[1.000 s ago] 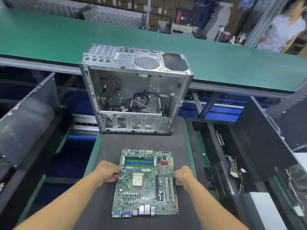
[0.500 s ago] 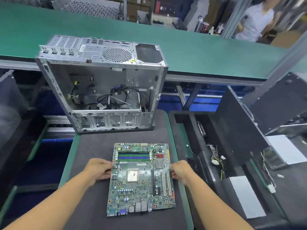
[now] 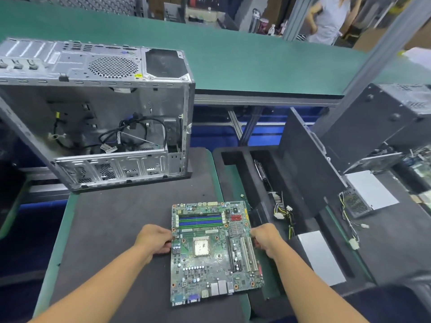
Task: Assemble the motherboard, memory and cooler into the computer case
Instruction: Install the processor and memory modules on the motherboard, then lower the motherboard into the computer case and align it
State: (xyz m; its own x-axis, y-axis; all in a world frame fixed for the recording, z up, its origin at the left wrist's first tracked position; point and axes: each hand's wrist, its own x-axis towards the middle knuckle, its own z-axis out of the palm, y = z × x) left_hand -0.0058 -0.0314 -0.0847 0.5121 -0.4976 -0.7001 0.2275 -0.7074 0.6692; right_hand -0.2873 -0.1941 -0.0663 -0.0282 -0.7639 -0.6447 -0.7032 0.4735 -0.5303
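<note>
open case (image 3: 98,117) beyond motherboard (image 3: 214,250), black case panel (image 3: 303,164) right

views: just one, a wide-angle head cam, edges bend a bit
position: up at the wearer's head, above the dark mat (image 3: 121,229)
facing: forward and down
close: motherboard (image 3: 210,248) sits low centre, right under the lens
farther: open computer case (image 3: 112,66) upper left, green conveyor belt (image 3: 245,66) running across behind it, top of frame

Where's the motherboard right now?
Head view, lower centre: the motherboard is over the dark mat, gripped by the left hand and right hand, nearer than the open case.
</note>
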